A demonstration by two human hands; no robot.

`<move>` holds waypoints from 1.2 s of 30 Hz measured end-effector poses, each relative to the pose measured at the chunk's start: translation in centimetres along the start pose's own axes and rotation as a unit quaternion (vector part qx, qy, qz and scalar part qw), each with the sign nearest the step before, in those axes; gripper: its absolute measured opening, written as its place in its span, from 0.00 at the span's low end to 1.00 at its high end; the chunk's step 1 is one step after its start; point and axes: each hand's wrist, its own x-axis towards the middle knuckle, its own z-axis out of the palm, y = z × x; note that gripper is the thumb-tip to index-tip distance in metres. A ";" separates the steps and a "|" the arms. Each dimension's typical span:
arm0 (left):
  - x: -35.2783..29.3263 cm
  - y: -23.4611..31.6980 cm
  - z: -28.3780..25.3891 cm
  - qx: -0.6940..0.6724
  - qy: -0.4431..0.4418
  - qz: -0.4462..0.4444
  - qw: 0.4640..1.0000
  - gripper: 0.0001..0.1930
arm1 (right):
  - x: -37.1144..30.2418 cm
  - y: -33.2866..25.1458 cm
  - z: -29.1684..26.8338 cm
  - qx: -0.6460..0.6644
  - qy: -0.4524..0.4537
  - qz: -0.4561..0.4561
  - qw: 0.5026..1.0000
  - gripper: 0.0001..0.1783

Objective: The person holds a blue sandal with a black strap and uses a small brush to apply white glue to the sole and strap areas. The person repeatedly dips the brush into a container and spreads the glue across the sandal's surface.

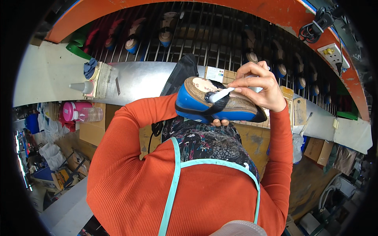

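A blue shoe last point(195, 105) lies sole-up in front of me, tilted toward the right. Black straps wrap round it, and a tan insole board covers its underside. My left hand point(219, 122) grips it from below; only a few fingertips show beneath its edge. Between the thumb and fingers of my right hand point(260, 84) is a white tapered stick-like tool point(221, 95). Its lower end touches the black strap edge on the insole. Behind the last stands a piece of black mesh point(183, 72).
Beyond the metal ledge point(136, 76), a bar rack point(208, 39) carries several more lasts point(165, 38). A grey cone point(81, 87) and blue cloth point(90, 68) sit at the left. A pink-lidded clear jar point(90, 114) lies lower left. Cables point(318, 25) hang upper right near a socket strip point(334, 55).
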 end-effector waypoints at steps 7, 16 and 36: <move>1.8 -0.1 -1.1 -0.042 0.004 -0.074 0.996 0.52 | 1.6 0.9 -0.8 0.031 -0.074 -0.015 0.997 0.10; 0.9 2.3 -1.1 -0.037 0.016 -0.211 0.977 0.48 | 5.8 3.0 -3.3 0.221 -0.296 0.027 0.929 0.10; 4.6 5.0 9.0 0.486 0.369 0.350 0.711 0.53 | -4.5 -3.6 3.2 -0.294 0.307 0.177 0.888 0.16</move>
